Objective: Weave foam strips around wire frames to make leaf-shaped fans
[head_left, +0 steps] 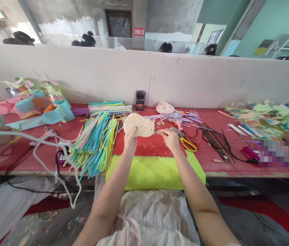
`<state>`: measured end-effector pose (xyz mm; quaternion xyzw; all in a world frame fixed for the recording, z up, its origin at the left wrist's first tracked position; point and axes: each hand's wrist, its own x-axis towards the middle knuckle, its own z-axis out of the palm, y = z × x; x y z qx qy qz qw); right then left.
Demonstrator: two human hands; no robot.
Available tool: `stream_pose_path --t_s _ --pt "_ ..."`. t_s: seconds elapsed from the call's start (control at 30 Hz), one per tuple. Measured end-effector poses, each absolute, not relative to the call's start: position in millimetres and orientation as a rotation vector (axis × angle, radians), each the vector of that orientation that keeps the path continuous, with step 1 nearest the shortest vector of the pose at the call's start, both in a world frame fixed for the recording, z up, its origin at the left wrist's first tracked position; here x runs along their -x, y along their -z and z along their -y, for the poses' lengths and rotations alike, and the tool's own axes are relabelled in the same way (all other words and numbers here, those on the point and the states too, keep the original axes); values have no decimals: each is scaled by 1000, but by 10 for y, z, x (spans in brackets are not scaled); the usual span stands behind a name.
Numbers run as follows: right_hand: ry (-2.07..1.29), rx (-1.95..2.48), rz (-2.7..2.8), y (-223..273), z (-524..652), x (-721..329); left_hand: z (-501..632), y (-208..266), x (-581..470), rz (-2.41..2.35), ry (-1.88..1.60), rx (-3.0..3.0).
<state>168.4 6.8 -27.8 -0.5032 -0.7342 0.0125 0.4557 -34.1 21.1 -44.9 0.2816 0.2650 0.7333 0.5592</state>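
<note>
My left hand (131, 140) grips a cream, ridged piece (137, 125) shaped like a shoe sole, holding it up over a red mat (147, 148). The thumb presses on its face; the other fingers are behind it. Close to the piece's right end, my right hand (170, 137) is closed in a pinch. What its fingertips hold is too small to make out. Tiny pale bits (161, 121) lie behind that hand. Just right of it are scissors (191, 144) with yellow and orange handles, and a pink glue gun (177, 123).
Fuzzy coloured stems (90, 143) are heaped at left. A pale round piece (165, 107) and lilac stems (189, 117) lie behind. White cable (70, 171) hangs over the left table edge. Neighbours' hands show at both sides. A white partition (103, 75) stands behind the table.
</note>
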Motion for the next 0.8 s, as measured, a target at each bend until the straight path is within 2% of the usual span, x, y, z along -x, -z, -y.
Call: stream_pose_path --t_s 0.47,0.7,0.8 --pt "-293 1187 1804 280 -34 -1649 -222 378 418 -878 -1844 -829" --pt "-191 1289 1702 135 -124 -2043 -336 266 684 -780 -1594 -841" --pt "-382 1244 1692 86 -124 -2254 -386 184 895 -803 -1657 -779"
